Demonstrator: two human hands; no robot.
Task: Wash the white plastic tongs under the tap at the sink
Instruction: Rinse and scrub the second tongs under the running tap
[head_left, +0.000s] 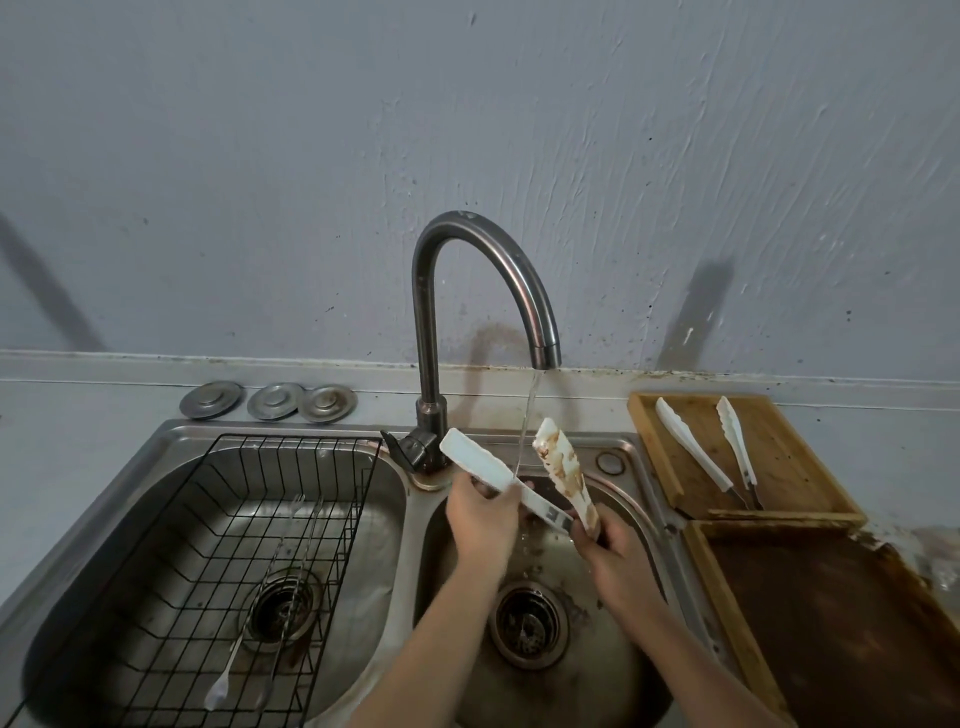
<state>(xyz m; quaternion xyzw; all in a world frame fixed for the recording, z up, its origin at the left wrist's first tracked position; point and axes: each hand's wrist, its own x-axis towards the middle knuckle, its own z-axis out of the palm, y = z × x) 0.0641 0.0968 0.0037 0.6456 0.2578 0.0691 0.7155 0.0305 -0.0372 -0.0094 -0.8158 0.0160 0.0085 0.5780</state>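
Note:
The white plastic tongs (563, 470) are spread open above the right sink basin (613, 654), one arm smeared with brown grime. Water runs from the curved metal tap (470, 291) and falls between the two arms. My left hand (480, 519) grips the cleaner left arm from below. My right hand (613, 553) holds the tongs at the hinge end, under the dirty arm.
The left basin holds a black wire rack (218, 525) with metal utensils in it. Three metal sink plugs (270, 401) lie on the ledge behind. To the right, a wooden tray (810, 467) holds another white pair of tongs (691, 444), and a dark tray (831, 613) sits nearer.

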